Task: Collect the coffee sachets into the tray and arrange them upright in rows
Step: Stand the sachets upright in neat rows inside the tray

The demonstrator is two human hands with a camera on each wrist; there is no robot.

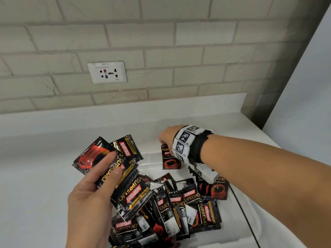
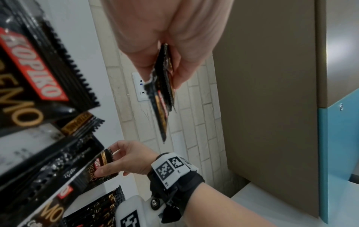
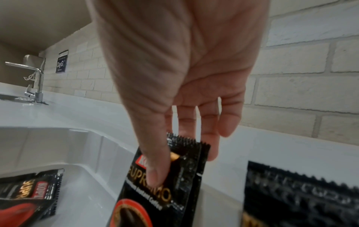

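The coffee sachets (image 1: 180, 208) are small flat packets of glossy black foil with saw-toothed end seals, a red banner, gold lettering and a red cup of dark coffee printed low on the face. Most lie in a loose, overlapping heap in the white tray (image 1: 240, 235), some face down and showing white label panels.

The left hand (image 1: 93, 197) grips a fanned bunch of sachets (image 1: 114, 169) above the near-left part of the heap, fingers (image 1: 109, 159) curled over the top one. The right hand (image 1: 167, 136) pinches the upper edge of an upright sachet (image 1: 171, 158) standing at the tray's far end, thumb on its printed face and fingers behind; the right wrist view shows it is 2 packets held together (image 3: 170, 184).

Readable print: "KOPIKO" in white on red, "SUPREMO" in gold, "Premium Instant Coffee" beneath. The wrist band (image 1: 184, 142) carries black-and-white square markers marked "R2" and "R3". A wall socket (image 1: 107, 72) bears a faint label, roughly "8PP-1".

The tray's near edge is cut off by the frame. Small print on the white panels is illegible. The white bench (image 1: 35, 176) carries the tray.
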